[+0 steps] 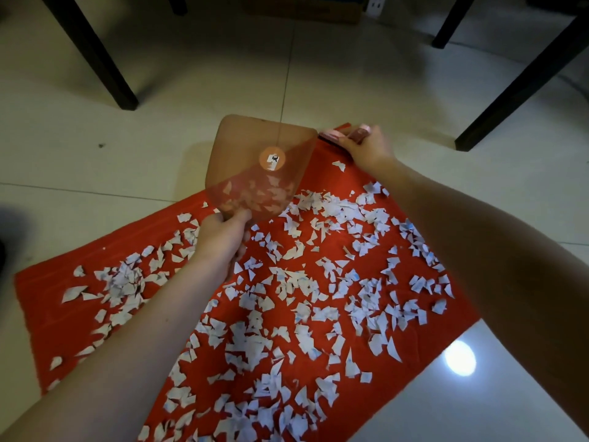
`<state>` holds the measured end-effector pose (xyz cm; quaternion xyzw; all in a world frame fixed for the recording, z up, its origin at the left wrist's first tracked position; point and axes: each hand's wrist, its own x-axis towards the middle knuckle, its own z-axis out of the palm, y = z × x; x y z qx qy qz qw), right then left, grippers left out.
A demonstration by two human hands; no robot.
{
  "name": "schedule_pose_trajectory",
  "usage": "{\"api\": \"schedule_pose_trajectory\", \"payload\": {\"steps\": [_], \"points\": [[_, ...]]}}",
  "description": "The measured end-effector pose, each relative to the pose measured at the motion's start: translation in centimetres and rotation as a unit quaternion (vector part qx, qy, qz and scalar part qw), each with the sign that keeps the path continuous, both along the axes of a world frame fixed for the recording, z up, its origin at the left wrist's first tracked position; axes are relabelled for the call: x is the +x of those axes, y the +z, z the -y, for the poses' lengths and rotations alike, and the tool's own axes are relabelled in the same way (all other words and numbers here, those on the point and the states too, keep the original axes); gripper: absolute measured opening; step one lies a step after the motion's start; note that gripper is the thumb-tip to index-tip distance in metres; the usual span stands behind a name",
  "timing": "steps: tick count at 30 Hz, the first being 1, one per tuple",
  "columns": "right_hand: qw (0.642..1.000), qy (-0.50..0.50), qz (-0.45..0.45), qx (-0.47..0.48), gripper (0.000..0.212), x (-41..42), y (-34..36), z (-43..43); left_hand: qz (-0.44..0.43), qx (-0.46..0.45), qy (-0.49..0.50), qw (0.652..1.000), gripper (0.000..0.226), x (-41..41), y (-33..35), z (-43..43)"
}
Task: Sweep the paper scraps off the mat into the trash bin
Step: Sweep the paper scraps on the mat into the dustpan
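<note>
I watch the red mat (pixel 35 291) lie lengthwise left to right on the floor, paper scraps (pixel 248 339) strewn corner to corner. At its far edge the left hand (pixel 220 237) grips a translucent dustpan (pixel 258 154). The right hand (pixel 366 148) clasps a pink brush (pixel 338 137) at the far corner, scraps all nearward. No bin shows.

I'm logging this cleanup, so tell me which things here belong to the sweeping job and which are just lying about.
Job: red mat, paper scraps, dustpan in left hand, brush in right hand.
Lying about: table legs, cardboard box.
</note>
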<state>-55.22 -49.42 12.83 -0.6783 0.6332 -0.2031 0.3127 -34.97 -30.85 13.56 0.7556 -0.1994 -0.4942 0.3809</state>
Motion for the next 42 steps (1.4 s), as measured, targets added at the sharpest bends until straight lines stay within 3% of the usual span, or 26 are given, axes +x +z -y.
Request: {"api": "schedule_pose_trajectory", "payload": {"steps": [7, 12, 15, 24, 30, 34, 39, 42], "points": [[0.993, 0.067, -0.077, 0.06, 0.03, -1.6, 0.3, -2.1, -0.004, 0.003, -0.001, 1.0, 0.018, -0.1, -0.6, -0.1], [0.993, 0.075, 0.068, 0.06, 0.025, -4.0, 4.1, -4.4, 0.004, -0.013, -0.012, 1.0, 0.02, 0.0, 0.2, 0.3], [0.992, 0.023, 0.123, 0.029, 0.025, -5.5, 5.2, -5.0, 0.004, -0.02, -0.017, 1.0, 0.02, 0.0, 0.7, 0.3], [0.992, -0.085, -0.059, -0.069, 0.032, -7.0, 1.9, -4.7, 0.015, -0.011, -0.018, 1.0, 0.023, -0.5, 0.3, -0.1], [0.995, -0.055, -0.084, 0.022, 0.039, -6.0, 1.3, -5.0, 0.016, 0.0, -0.022, 1.0, 0.02, -0.7, -0.4, -0.4], [0.997, 0.024, -0.055, 0.04, 0.027, -5.4, 1.5, -6.6, 0.019, -0.002, -0.026, 0.999, 0.019, -0.6, -0.3, -0.4], [0.993, -0.012, 0.112, 0.033, 0.023, -5.7, 3.6, -8.1, 0.02, -0.005, -0.027, 0.999, 0.02, 0.0, 0.1, -0.4], [0.996, -0.039, 0.077, 0.002, 0.027, -6.4, 4.1, -7.4, 0.025, -0.006, -0.028, 0.999, 0.02, 0.3, 0.4, -0.7]]}}
